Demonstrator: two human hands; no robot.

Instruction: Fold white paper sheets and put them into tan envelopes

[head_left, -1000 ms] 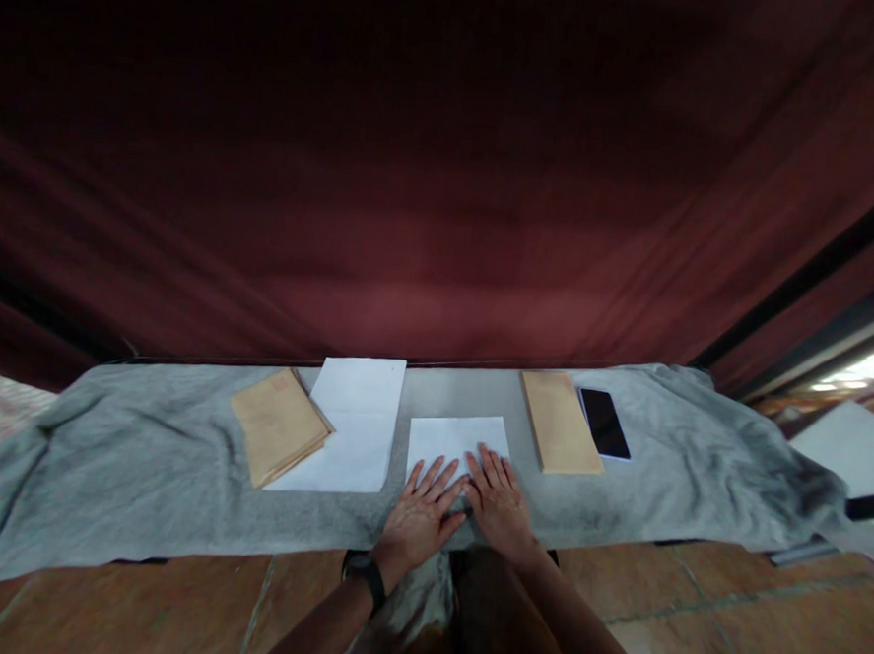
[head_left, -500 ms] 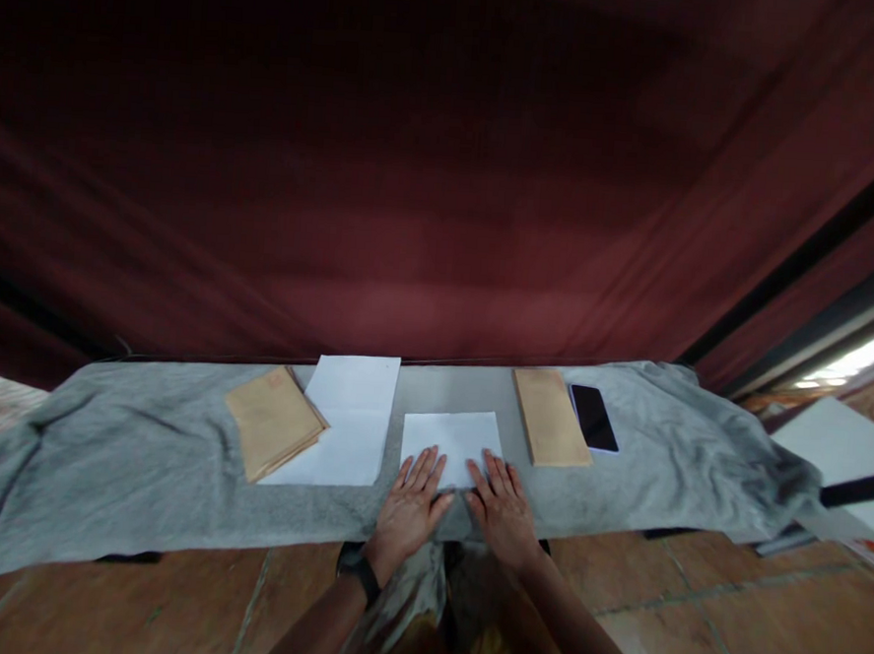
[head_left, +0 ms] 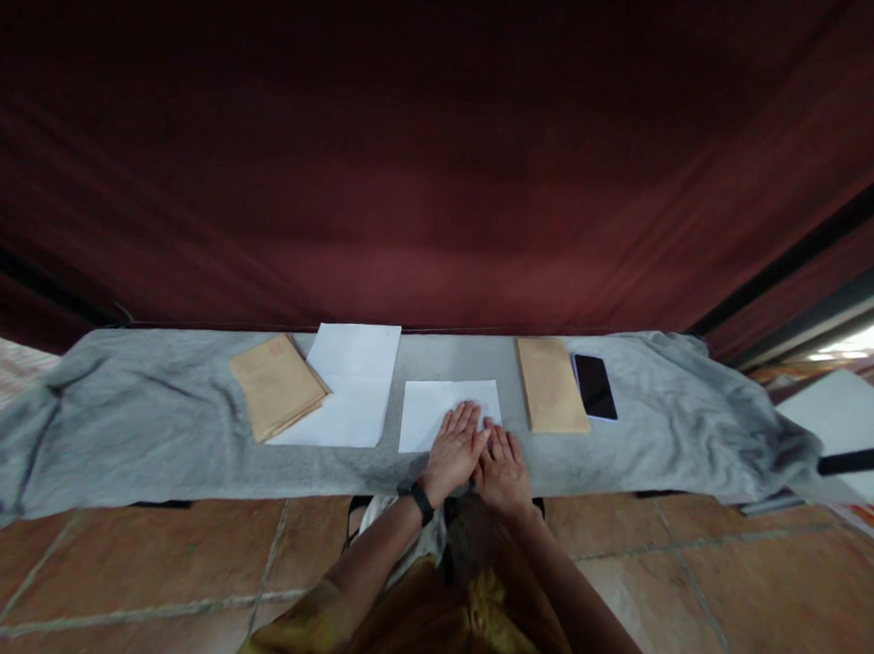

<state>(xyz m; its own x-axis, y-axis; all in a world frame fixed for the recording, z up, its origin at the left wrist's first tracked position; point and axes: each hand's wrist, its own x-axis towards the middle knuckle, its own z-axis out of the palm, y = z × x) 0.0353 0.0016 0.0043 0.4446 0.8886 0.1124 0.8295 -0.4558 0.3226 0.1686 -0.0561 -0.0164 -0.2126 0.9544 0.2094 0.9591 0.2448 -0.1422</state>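
Note:
A white sheet of paper (head_left: 426,417), apparently folded, lies flat on the grey cloth in front of me. My left hand (head_left: 456,449) rests palm down on its right half, fingers stretched out. Beside it, my right hand (head_left: 500,469) lies flat over the paper's lower right corner. The two hands touch or nearly touch at the thumbs. Whatever part of the paper is beneath the palms is hidden.
Left of the paper is a stack of white sheets (head_left: 359,386), partly covered by a pile of brown envelopes (head_left: 276,384). A second brown envelope stack (head_left: 552,385) lies on the right, next to a phone (head_left: 594,386). The grey cloth (head_left: 151,408) covers the narrow table.
My left hand has slid right across the paper, from its lower left part to beside my right hand. My right hand stays at the right corner. The view has tilted slightly down.

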